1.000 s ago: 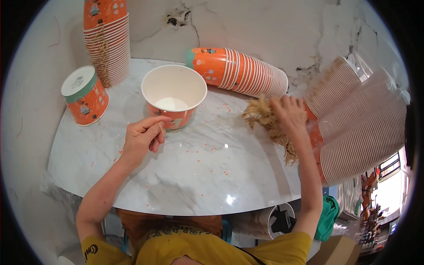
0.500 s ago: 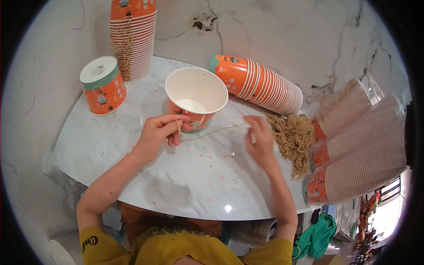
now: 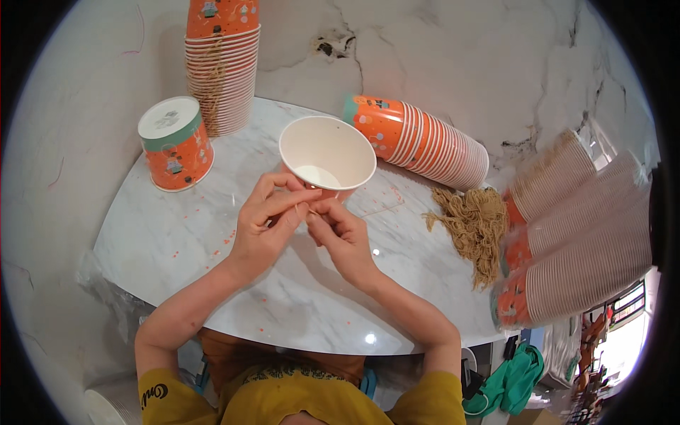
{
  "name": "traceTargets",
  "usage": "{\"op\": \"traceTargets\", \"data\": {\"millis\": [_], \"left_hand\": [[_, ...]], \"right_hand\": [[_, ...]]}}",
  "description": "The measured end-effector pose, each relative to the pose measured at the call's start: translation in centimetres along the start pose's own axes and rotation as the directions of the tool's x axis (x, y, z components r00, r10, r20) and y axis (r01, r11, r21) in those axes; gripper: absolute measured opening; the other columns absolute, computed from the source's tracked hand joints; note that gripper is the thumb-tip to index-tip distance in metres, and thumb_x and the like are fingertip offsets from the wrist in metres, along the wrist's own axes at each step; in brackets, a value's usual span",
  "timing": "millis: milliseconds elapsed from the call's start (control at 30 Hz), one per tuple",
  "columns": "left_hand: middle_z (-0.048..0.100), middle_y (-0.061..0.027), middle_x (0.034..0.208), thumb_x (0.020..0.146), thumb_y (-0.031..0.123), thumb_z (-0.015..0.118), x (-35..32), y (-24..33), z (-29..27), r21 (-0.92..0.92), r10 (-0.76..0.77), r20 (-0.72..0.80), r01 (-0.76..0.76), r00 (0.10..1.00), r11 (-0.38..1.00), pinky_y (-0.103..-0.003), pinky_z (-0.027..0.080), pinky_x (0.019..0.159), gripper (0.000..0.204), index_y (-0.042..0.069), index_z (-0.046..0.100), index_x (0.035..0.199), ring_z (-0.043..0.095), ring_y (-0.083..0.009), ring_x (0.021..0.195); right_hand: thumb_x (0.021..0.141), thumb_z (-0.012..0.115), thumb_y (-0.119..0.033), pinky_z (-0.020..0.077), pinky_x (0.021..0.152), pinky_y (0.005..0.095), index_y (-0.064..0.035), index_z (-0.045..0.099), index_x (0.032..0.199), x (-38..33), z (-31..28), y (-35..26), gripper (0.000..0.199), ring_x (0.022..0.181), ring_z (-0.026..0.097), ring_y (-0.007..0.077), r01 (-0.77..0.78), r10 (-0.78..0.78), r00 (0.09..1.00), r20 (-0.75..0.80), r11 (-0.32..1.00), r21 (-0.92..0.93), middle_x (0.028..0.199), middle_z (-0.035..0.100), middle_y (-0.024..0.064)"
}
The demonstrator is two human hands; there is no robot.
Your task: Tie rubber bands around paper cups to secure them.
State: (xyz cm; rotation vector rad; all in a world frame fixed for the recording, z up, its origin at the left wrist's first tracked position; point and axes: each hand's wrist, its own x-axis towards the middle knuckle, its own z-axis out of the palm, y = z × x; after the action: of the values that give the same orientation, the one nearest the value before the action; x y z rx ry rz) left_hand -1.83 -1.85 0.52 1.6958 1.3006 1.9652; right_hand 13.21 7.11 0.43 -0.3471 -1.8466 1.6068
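Both my hands meet at the near side of an upright paper bucket (image 3: 292, 152), white inside and orange outside. My left hand (image 3: 268, 219) pinches a thin tan string between thumb and fingers. Fingertips touching the left ones, my right hand (image 3: 345, 239) is closed on the same string (image 3: 382, 210), whose loose end trails out to the right over the table. The fingers hide most of the held part, so any loop or knot there cannot be made out. A heap of tan strings (image 3: 476, 230) lies to the right of my hands.
An upside-down bucket (image 3: 177, 159) stands left, before a tall upright stack (image 3: 230, 81) with strings hanging on it. Another stack (image 3: 432, 145) lies on its side at the back. Plastic-wrapped stacks (image 3: 567, 241) line the right edge. Orange specks dot the marble table (image 3: 283, 312).
My right hand has come left from beside the string heap to meet my left hand, now pinching the string there. The view has shifted slightly.
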Motion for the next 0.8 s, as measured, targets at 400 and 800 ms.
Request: {"op": "traceTargets", "data": {"millis": [400, 800], "left_hand": [[0.064, 0.0009, 0.095, 0.095, -0.002, 0.065, 0.6, -1.9, -0.7, 0.011, -0.184, -0.049, 0.185, 0.982, 0.983, -0.021, 0.040, 0.060, 0.017, 0.002, 0.075, 0.109, 0.053, -0.0049, 0.071], [0.065, -0.0073, 0.092, 0.083, -0.008, 0.071, 0.3, -1.5, 0.2, 0.396, 0.164, 0.101, -0.191, 0.981, 0.898, -0.028, 0.050, 0.058, 0.025, 0.002, 0.076, 0.106, 0.064, -0.0149, 0.071]], "right_hand": [[0.103, 0.060, -0.014, 0.0397, 0.058, 0.0223, -0.0012, 0.069, 0.109, -0.8, -2.6, 0.5, 0.017, 0.066, 0.051, 0.0040, -0.053, 0.051, 0.998, -0.020, 0.993, -0.103, 0.074, 0.058, -0.0029], [0.100, 0.066, -0.019, 0.0493, 0.059, 0.0253, -0.0007, 0.064, 0.120, -0.1, -1.8, -1.1, 0.028, 0.082, 0.065, 0.0133, -0.268, 0.261, 0.963, 0.066, 0.954, 0.133, 0.101, 0.070, 0.0036]]}}
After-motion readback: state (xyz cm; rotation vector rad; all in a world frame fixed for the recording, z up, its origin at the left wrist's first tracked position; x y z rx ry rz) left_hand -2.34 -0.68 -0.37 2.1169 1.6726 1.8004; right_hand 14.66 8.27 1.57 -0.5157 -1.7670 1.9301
